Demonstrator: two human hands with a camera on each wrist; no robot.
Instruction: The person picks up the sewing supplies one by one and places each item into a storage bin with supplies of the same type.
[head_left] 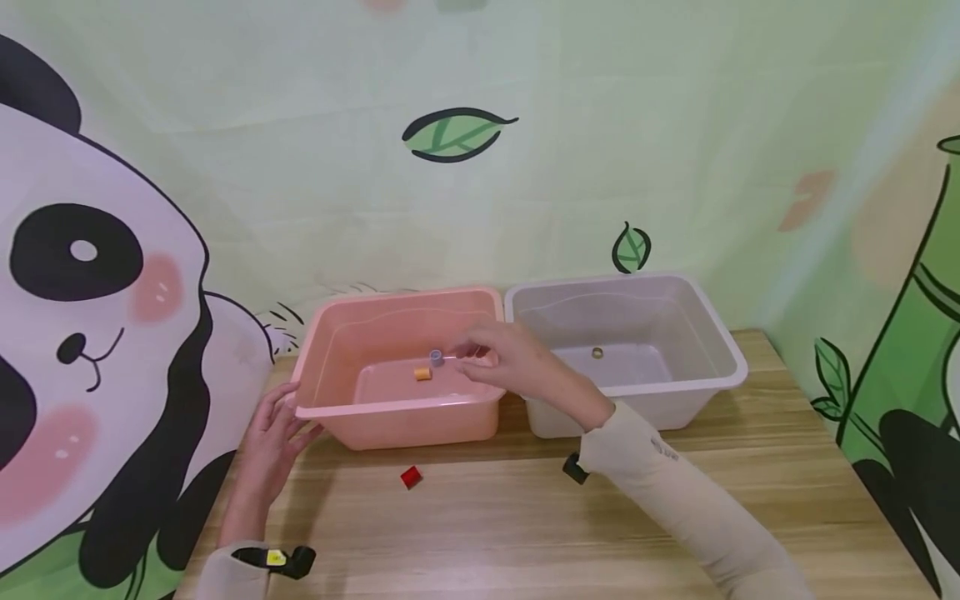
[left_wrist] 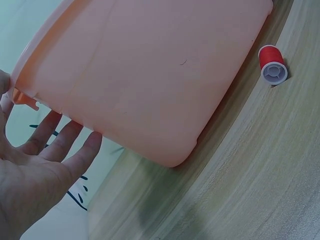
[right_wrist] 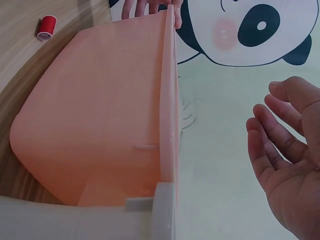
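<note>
While the right hand hangs over the right part of the pink basin, its fingertips point left towards the middle of that basin, where two small spools lie on the floor. The blue-grey spool is just left of those fingertips as seen in the head view, showing a round end; the orange spool lies close beside it, a little nearer the basin's front wall, on its side with its long axis running roughly along the basin's length. Of the two hands, the right is plainly nearer to both spools. Its fingers are loosely bent with a gap to the thumb and nothing between them, and the right wrist view puts it above the pink basin's rim, touching nothing. The left hand is at the pink basin's left end, thumb over the rim and spread fingers against the outer wall, lightly gripping the edge. To the right of the pink basin, a grey basin contains one small gold-coloured ring-like piece. In front of the pink basin, apart from it, a red spool lies on the wooden table.
</note>
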